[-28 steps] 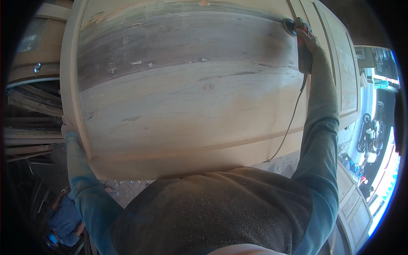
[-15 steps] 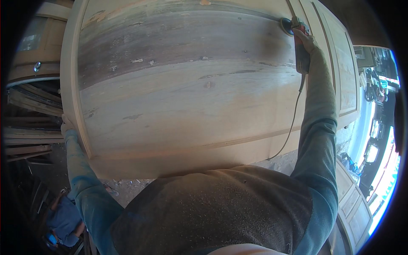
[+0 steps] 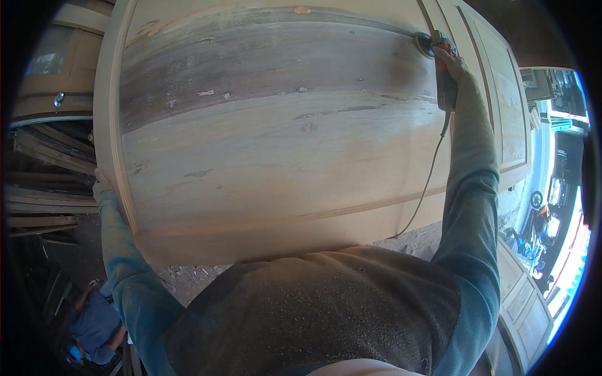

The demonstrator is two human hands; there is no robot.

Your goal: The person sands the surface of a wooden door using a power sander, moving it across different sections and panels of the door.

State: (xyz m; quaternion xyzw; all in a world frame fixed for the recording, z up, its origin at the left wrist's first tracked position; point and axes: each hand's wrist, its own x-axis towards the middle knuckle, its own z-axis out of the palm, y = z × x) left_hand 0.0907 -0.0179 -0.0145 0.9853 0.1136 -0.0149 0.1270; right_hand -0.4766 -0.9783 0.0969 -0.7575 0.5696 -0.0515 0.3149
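A large panelled wooden door (image 3: 282,153) lies flat in front of me, its middle panel bare and dusty, with dark bands and chipped patches. At its far right, my right hand (image 3: 454,64) is closed around the body of a red and dark angle grinder (image 3: 446,84). The grinder's round sanding disc (image 3: 424,45) touches or nearly touches the panel near the right-hand frame piece. Its cord (image 3: 433,169) hangs toward me across the door. My left hand (image 3: 102,184) grips the door's left outer edge, with its fingers partly hidden.
Wooden boards (image 3: 50,150) are stacked at the left, below another door with a metal knob (image 3: 59,99). A person in dark blue clothes (image 3: 94,326) is at the lower left. More panelled doors (image 3: 523,294) stand at the lower right, beside a bright street opening.
The door has shifted slightly rightward in view at its left side. The grinder stays in nearly the same place. Vehicles in the street at the right have changed position.
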